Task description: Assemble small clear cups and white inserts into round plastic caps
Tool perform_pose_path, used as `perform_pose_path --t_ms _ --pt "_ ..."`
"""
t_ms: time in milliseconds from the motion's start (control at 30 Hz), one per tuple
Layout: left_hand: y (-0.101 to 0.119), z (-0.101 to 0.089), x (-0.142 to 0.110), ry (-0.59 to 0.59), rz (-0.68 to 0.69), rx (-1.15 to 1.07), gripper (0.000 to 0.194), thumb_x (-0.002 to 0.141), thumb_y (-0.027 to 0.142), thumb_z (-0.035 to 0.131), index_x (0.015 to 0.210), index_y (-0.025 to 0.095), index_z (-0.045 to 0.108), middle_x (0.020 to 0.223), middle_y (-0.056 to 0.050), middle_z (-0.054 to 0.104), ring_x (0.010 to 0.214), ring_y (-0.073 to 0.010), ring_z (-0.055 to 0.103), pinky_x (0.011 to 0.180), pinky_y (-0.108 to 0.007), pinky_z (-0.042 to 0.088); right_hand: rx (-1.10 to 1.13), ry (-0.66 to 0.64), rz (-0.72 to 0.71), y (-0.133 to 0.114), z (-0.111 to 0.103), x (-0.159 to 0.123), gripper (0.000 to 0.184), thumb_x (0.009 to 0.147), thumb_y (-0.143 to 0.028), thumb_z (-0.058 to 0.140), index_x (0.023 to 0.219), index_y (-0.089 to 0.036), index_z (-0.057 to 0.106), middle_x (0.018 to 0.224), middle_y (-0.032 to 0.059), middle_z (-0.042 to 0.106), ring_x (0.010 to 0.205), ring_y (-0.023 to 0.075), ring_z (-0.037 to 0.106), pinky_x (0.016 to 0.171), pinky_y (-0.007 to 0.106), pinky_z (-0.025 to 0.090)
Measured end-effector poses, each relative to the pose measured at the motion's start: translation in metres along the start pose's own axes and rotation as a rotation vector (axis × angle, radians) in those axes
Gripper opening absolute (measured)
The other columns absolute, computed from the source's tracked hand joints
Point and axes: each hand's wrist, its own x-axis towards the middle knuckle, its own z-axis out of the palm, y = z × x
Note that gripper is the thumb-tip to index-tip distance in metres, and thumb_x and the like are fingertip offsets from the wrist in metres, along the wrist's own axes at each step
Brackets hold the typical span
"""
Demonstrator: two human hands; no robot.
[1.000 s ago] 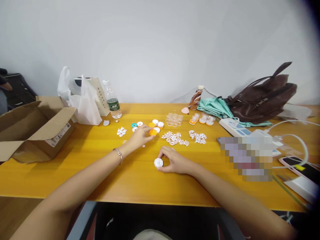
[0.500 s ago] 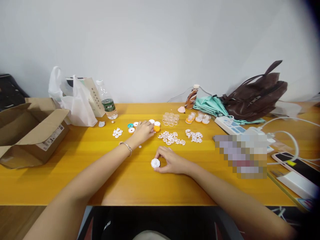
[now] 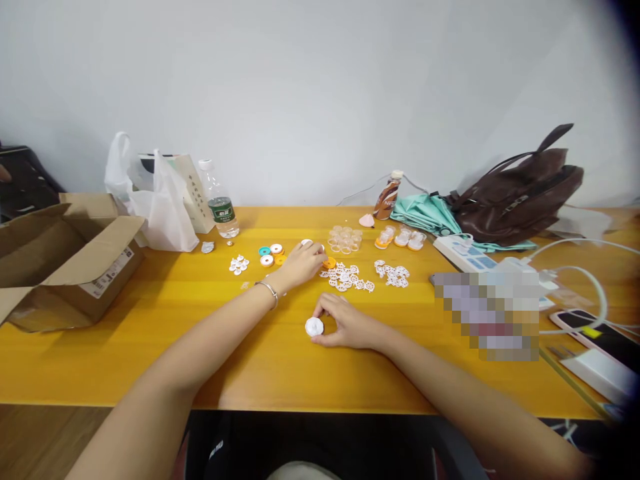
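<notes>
My right hand [image 3: 345,325] pinches a small white round plastic piece [image 3: 315,327] between thumb and fingers, low over the front middle of the table. Farther back, my left hand [image 3: 305,263] has its fingers curled down at an orange plastic disc [image 3: 329,263], which shows at the fingertips. White discs are partly hidden behind those fingers. Left of that hand lie a teal disc [image 3: 264,251] and white ring-shaped discs [image 3: 267,261]. White openwork pieces [image 3: 345,277] are spread just right of it, with clear plastic cups [image 3: 345,239] behind them.
Small white parts [image 3: 239,265] lie left, near a water bottle [image 3: 223,212] and an open cardboard box [image 3: 75,267]. More openwork pieces [image 3: 393,274], orange-based assemblies [image 3: 385,238], a brown drink bottle [image 3: 389,195], a power strip [image 3: 463,257] and a dark bag [image 3: 520,193] stand right.
My left hand has shifted right, and the orange disc at its fingertips has moved right too. My right hand keeps its pinch on the white piece. The view has turned slightly.
</notes>
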Motion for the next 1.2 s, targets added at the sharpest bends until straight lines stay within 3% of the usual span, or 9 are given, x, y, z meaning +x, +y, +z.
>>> perform_pose_path --t_ms 200,467,733,900,1033,1200 --pt "0.005 0.003 0.013 -0.03 0.019 -0.046 0.019 0.088 0.019 0.044 0.088 0.019 0.063 0.101 -0.005 0.056 0.094 -0.018 0.047 0.08 -0.031 0.033 0.006 -0.006 0.007 -0.001 -0.001 0.0 0.029 0.07 -0.038 0.067 0.084 -0.02 0.049 0.088 0.002 0.053 0.085 0.0175 0.049 0.08 0.032 0.036" --pt "-0.012 -0.021 -0.009 0.0 -0.092 0.057 0.017 0.085 0.016 0.046 0.088 0.018 0.063 0.105 -0.009 0.055 0.097 -0.0227 0.046 0.076 -0.034 0.031 0.031 -0.018 0.011 0.001 -0.001 -0.001 0.03 0.071 -0.038 0.067 0.085 -0.02 0.048 0.09 0.0026 0.052 0.086 0.018 0.048 0.079 0.032 0.036" --pt "-0.017 -0.016 -0.013 -0.015 -0.132 0.049 0.018 0.086 0.023 0.046 0.093 0.018 0.062 0.105 -0.009 0.055 0.097 -0.0235 0.046 0.077 -0.034 0.033 0.051 -0.018 0.014 0.003 -0.001 0.001 0.032 0.069 -0.039 0.069 0.087 -0.019 0.05 0.09 0.003 0.053 0.087 0.0176 0.049 0.079 0.031 0.038" --pt "-0.004 -0.03 -0.037 0.047 -0.101 -0.2 0.015 0.086 0.026 0.049 0.093 0.019 0.061 0.1 -0.006 0.056 0.096 -0.0203 0.048 0.083 -0.034 0.036 0.093 -0.014 0.008 0.005 -0.002 0.0 0.038 0.067 -0.04 0.07 0.092 -0.019 0.05 0.091 0.0032 0.053 0.087 0.0171 0.049 0.079 0.03 0.039" --pt "0.02 -0.047 -0.07 -0.11 0.046 -0.532 0.015 0.087 0.027 0.049 0.093 0.02 0.061 0.089 -0.004 0.058 0.087 -0.0152 0.053 0.081 -0.029 0.041 0.125 -0.021 -0.001 0.009 -0.002 0.001 0.037 0.068 -0.041 0.069 0.09 -0.019 0.05 0.09 0.0031 0.053 0.084 0.0163 0.048 0.077 0.03 0.041" --pt "0.036 -0.05 -0.088 -0.236 0.068 -0.718 0.016 0.087 0.027 0.049 0.092 0.018 0.061 0.089 -0.004 0.06 0.082 -0.0128 0.055 0.077 -0.025 0.043 0.127 -0.039 -0.066 0.012 -0.003 0.002 0.021 0.074 -0.028 0.062 0.09 -0.019 0.052 0.085 0.0012 0.052 0.082 0.0144 0.049 0.076 0.028 0.041"
